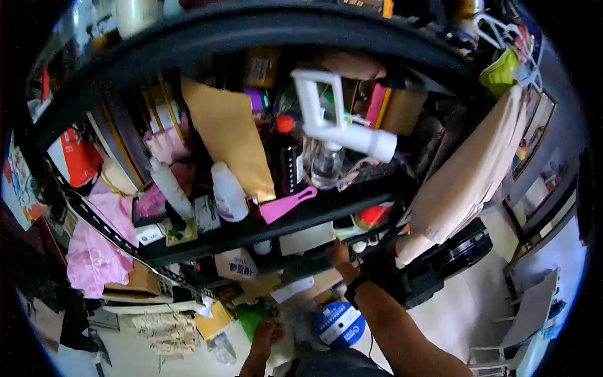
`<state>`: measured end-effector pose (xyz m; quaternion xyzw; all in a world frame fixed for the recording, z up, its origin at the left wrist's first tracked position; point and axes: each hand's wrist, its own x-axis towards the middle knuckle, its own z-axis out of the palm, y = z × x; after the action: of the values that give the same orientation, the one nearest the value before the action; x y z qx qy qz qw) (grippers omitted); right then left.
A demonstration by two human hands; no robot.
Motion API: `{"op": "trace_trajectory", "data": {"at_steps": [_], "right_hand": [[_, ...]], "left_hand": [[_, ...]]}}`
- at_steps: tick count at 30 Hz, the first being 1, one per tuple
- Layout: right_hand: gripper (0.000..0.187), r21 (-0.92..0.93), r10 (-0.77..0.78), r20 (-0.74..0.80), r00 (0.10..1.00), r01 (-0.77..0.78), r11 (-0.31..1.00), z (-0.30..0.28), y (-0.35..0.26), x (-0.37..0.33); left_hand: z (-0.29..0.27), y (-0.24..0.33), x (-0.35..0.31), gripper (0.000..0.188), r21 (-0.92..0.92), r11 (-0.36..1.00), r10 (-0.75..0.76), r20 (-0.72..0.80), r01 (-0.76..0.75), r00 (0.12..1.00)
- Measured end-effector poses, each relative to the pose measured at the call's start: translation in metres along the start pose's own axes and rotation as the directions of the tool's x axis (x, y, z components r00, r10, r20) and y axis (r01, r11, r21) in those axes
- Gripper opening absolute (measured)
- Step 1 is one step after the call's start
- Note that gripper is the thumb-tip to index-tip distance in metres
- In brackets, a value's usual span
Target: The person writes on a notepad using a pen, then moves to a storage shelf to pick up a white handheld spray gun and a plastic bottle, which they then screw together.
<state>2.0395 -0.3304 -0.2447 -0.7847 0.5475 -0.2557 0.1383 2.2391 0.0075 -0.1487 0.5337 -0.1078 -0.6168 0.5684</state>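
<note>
Pale box (305, 240): one, light-coloured, low down, with the edge of the black shelf (342, 210) just above it.
Right hand (339, 253): stretched out to the pale box's right end; you cannot tell from this view whether the fingers touch it or close on anything.
Left hand (269, 331): below the pale box and to its left, well apart from the other, fingers curled; any hold is unclear.
Green bag (248, 319): below left of the pale box, just beside your left hand.
Blue disc (340, 330): below right of the pale box.
Pink scraper (286, 206): one, above the pale box.
Step in hand: apparently your reach in at the pale box's right end.
Next move: likely calls for a sure finger hold there, knuckles clear of the edge above the box.
</note>
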Motion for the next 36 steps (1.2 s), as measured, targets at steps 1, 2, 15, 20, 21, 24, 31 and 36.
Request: {"op": "trace_trajectory", "data": {"at_steps": [1, 2, 15, 20, 21, 24, 31, 36], "right_hand": [[0.029, -0.072, -0.091, -0.054, 0.994, 0.087, 0.994, -0.004, 0.004, -0.016], [0.030, -0.150, -0.184, -0.102, 0.978, 0.168, 0.974, -0.003, 0.008, -0.033], [0.052, 0.269, -0.658, 0.142, 0.739, 0.611, 0.745, -0.133, -0.213, -0.159], [0.056, 0.251, -0.650, 0.218, 0.728, 0.602, 0.758, -0.142, -0.196, -0.161], [0.057, 0.246, -0.613, 0.249, 0.750, 0.563, 0.789, -0.139, -0.194, -0.164], [0.059, 0.166, -0.379, 0.360, 0.853, 0.341, 0.925, -0.135, -0.185, -0.158], [0.068, 0.124, -0.679, 0.177, 0.712, 0.669, 0.733, -0.176, -0.178, -0.136], [0.065, 0.503, -0.428, -0.081, 0.900, 0.408, 0.762, -0.146, -0.155, -0.138]], "left_hand": [[-0.007, -0.016, 0.023, 0.045, 0.002, 1.000, 0.023, 0.027, -0.023, 0.999], [-0.018, -0.033, 0.053, 0.041, 0.216, 0.955, 0.183, 0.107, -0.203, 0.977], [0.078, 0.018, 0.010, 0.043, -0.400, 0.901, -0.021, 0.345, 0.167, 0.939], [0.132, 0.033, -0.011, 0.050, -0.454, 0.874, 0.039, 0.419, 0.173, 0.907], [0.139, 0.032, -0.013, 0.051, -0.472, 0.867, 0.057, 0.415, 0.161, 0.908], [0.154, 0.034, -0.018, 0.055, -0.506, 0.848, 0.072, 0.400, 0.155, 0.914], [0.138, 0.051, -0.034, 0.066, -0.416, 0.896, 0.041, 0.431, 0.159, 0.901], [0.147, 0.055, -0.044, 0.064, -0.238, 0.967, 0.177, 0.346, -0.096, 0.922]]}}
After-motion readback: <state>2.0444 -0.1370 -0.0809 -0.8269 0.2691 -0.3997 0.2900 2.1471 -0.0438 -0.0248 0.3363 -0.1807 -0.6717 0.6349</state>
